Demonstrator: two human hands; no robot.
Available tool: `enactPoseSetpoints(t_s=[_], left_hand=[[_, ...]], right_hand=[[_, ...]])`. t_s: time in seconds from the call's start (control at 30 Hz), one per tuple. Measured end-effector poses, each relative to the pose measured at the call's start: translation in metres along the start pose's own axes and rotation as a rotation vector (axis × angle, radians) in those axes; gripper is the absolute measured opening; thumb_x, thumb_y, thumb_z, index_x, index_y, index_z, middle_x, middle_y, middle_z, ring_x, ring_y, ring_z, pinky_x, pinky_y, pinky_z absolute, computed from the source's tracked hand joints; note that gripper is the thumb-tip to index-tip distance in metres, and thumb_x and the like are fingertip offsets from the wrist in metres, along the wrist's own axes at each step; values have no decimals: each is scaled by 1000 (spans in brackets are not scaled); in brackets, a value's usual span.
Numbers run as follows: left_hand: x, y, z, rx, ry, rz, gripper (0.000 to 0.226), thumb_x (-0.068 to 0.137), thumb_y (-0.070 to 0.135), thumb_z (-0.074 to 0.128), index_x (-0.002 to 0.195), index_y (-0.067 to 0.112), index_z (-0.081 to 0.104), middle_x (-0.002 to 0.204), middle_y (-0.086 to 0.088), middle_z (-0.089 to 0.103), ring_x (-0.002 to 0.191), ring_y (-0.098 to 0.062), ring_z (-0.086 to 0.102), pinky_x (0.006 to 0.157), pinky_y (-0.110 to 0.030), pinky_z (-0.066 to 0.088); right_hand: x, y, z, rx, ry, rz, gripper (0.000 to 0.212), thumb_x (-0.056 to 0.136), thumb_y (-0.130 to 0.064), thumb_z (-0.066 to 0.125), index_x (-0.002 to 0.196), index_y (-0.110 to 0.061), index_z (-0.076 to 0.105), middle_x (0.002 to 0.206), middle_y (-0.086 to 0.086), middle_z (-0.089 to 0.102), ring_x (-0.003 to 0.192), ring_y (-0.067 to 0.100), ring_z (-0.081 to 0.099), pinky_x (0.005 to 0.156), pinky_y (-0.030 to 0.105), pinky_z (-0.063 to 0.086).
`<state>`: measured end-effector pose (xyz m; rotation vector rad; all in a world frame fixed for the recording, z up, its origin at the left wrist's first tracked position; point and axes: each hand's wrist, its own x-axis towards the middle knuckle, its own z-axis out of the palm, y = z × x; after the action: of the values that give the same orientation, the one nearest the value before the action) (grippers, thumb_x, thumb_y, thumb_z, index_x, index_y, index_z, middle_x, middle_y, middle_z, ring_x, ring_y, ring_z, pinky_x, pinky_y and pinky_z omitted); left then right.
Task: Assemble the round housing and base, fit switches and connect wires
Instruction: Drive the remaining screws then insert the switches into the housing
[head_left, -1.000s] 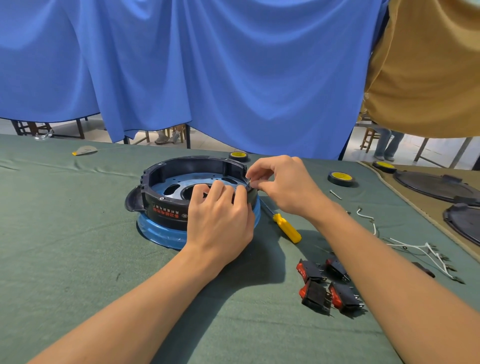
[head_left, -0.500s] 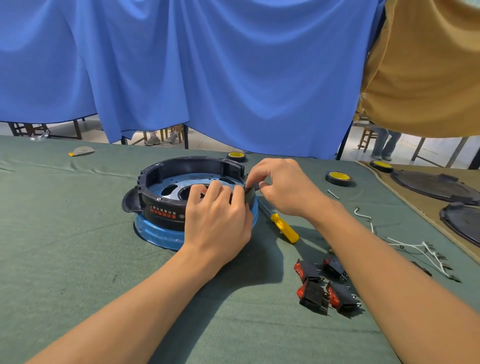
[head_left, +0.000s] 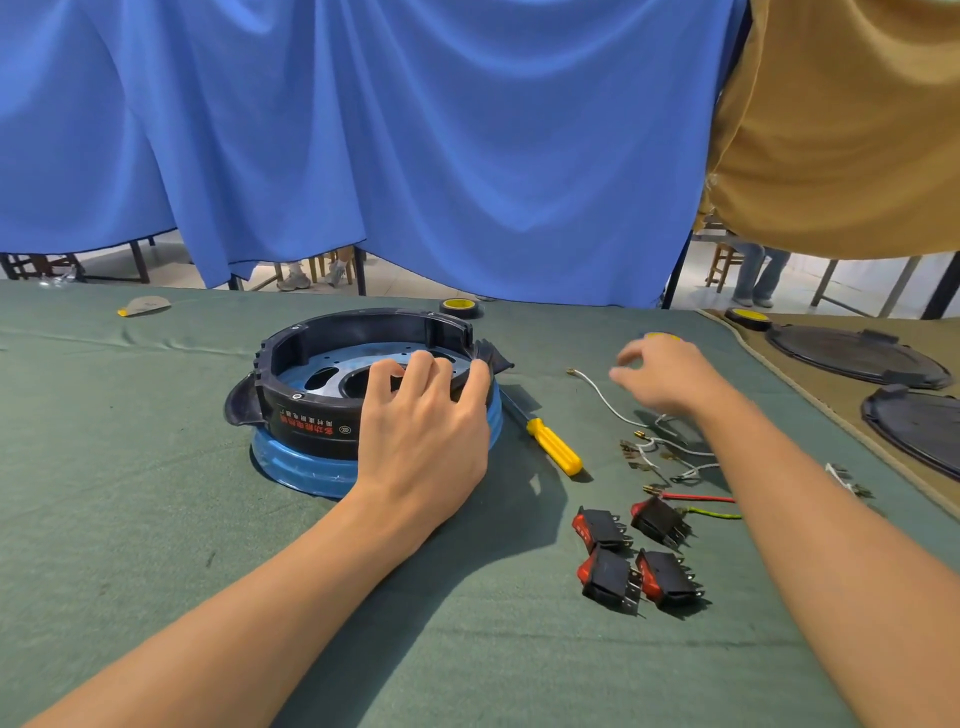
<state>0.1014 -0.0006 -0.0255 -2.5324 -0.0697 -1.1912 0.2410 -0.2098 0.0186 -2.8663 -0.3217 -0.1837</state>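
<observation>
Hands part — left hand (head_left: 421, 436) grips round housing (head_left: 311, 415); right hand (head_left: 670, 374), loosely open, shifts to wires (head_left: 602, 400) — wiring likely next.

1. Table (head_left: 156, 519) under green cloth. Landmark: blue base (head_left: 291, 467), flat on the cloth, round housing (head_left: 311, 415) seated on it.
2. Just right of base: yellow-handled screwdriver (head_left: 553, 447), tip toward base.
3. Further right: loose white wires (head_left: 608, 400); nearer, a red wire (head_left: 698, 498) and a green wire (head_left: 719, 515).
4. Right of base, nearer the viewer: four black-and-red switches (head_left: 639, 556), clustered.
5. Behind base: tape roll (head_left: 460, 306).
6. Far right of base: tan mat (head_left: 821, 405).
</observation>
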Motion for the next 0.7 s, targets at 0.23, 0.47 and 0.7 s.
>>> enactPoseSetpoints(t_s=[0.23, 0.47, 0.7], left_hand=[[-2, 3, 2, 24, 15, 19, 42, 81, 23, 67, 121, 10, 67, 88, -10, 69, 86, -30, 60, 77, -40, 36], [-1, 3, 1, 21, -13, 25, 55, 82, 50, 67, 119, 9, 64, 91, -9, 69, 91, -30, 60, 80, -42, 33], [1, 3, -1, 44, -48, 54, 66, 72, 51, 79, 119, 7, 65, 89, -9, 69, 88, -31, 60, 79, -41, 38]], right_hand=[[12, 24, 23, -105, -269, 172, 71, 96, -62, 33, 146, -11, 37, 151, 12, 37, 137, 33, 35, 111, 50, 32], [4, 15, 27, 34, 178, 218, 26, 89, -34, 68, 103, -13, 69, 110, 16, 63, 102, 32, 57, 87, 44, 51], [-2, 6, 30, -36, 209, 191, 27, 91, -13, 62, 117, -20, 63, 115, 15, 63, 106, 34, 58, 92, 44, 45]])
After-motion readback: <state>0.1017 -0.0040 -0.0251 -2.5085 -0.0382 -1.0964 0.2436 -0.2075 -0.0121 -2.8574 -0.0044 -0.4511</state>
